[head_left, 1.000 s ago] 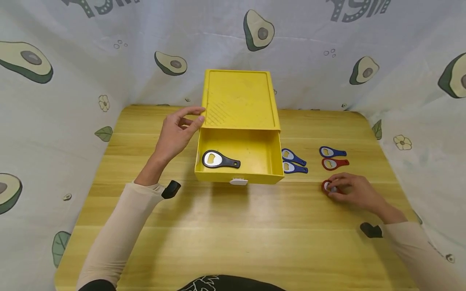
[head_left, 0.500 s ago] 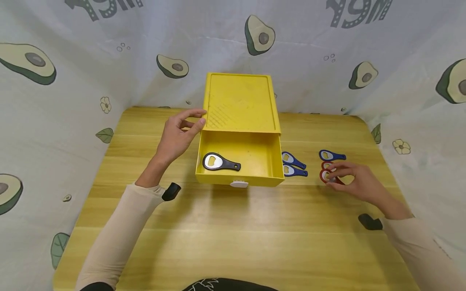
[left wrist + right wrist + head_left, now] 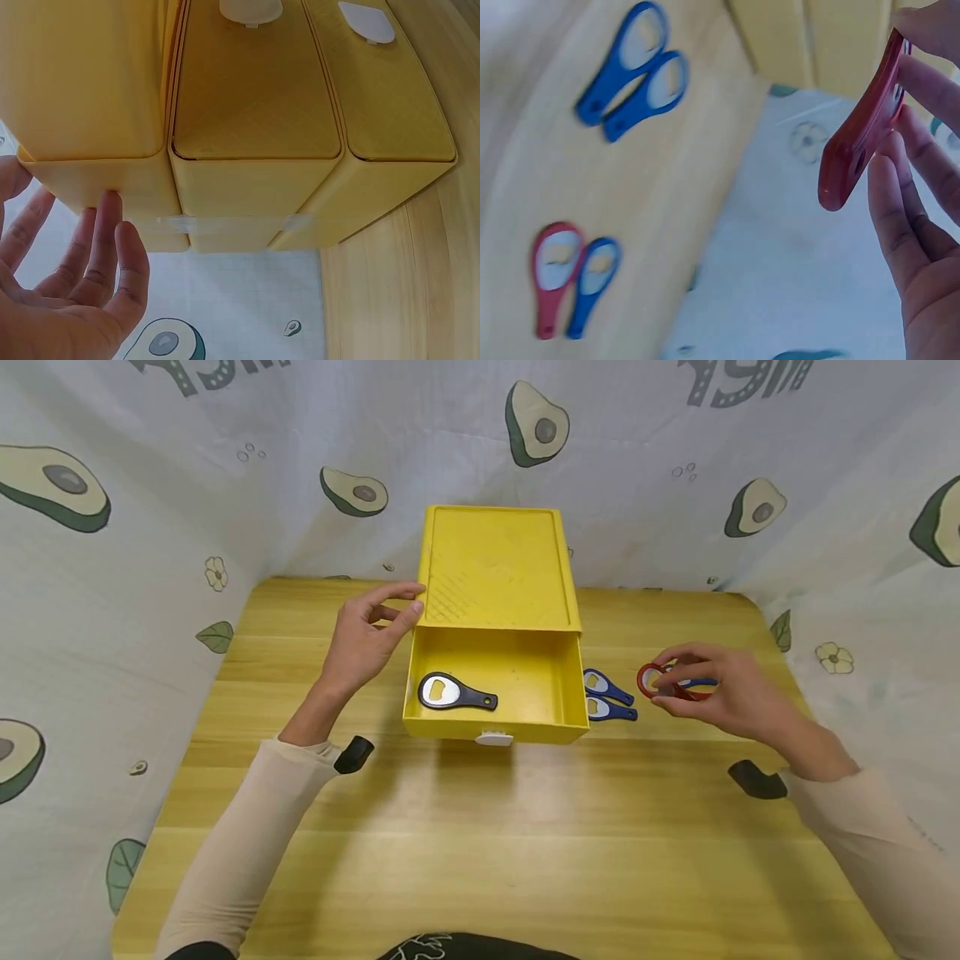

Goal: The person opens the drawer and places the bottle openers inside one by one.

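Observation:
My right hand (image 3: pixel 738 693) pinches a red bottle opener (image 3: pixel 847 161) between thumb and fingers, above the table to the right of a yellow drawer cabinet (image 3: pixel 498 564). At the cabinet's upper left side, my left hand (image 3: pixel 360 639) rests its fingertips against the wall, as the left wrist view (image 3: pixel 105 217) also has it. The top drawer (image 3: pixel 532 732) is pulled out. Inside it, on the left, lies a black bottle opener (image 3: pixel 472 697). Under the right hand, a second red bottle opener (image 3: pixel 547 300) and a blue bottle opener (image 3: pixel 591 289) lie side by side on the table.
Two more blue bottle openers (image 3: pixel 618 713) lie against the drawer's right side. Lower drawers (image 3: pixel 255 90) with white handles stay shut. The wooden table (image 3: pixel 480 852) backs onto an avocado-print cloth (image 3: pixel 450 427).
My right hand has lifted the red bottle opener off the table and moved it away from me and slightly left. The left hand keeps its place on the cabinet.

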The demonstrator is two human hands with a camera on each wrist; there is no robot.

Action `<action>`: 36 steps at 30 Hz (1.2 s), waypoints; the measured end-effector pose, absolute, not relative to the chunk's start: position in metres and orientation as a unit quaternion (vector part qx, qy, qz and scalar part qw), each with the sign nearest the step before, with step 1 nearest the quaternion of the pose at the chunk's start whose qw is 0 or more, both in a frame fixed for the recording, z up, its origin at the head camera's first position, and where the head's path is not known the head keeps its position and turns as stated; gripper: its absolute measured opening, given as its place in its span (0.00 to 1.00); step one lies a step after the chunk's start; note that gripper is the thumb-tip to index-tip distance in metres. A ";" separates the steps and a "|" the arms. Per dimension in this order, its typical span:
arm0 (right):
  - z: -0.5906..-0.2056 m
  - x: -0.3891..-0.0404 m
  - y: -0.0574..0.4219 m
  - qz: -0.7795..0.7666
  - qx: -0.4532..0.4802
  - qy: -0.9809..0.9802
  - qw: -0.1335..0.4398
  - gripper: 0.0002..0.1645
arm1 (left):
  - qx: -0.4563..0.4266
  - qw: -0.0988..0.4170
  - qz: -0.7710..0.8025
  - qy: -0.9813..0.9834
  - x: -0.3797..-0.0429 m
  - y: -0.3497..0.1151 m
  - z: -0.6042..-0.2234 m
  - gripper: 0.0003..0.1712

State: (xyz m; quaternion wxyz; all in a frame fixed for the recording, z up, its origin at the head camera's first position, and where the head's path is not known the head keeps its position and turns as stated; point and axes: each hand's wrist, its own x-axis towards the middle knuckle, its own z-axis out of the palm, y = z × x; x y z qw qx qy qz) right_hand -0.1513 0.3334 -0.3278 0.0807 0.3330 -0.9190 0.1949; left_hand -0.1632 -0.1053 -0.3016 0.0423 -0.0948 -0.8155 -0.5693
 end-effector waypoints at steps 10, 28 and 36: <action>-0.282 -0.158 0.298 0.182 0.395 -0.896 0.085 0.19 | -0.088 0.051 -0.568 -0.817 -0.163 -0.106 -0.299 0.19; -0.248 -0.165 0.228 0.207 0.469 -0.853 0.099 0.14 | -0.090 0.044 -0.571 -0.815 -0.167 -0.105 -0.302 0.18; -0.241 -0.161 0.192 0.228 0.484 -0.842 0.071 0.10 | -0.092 0.042 -0.567 -0.817 -0.167 -0.106 -0.302 0.19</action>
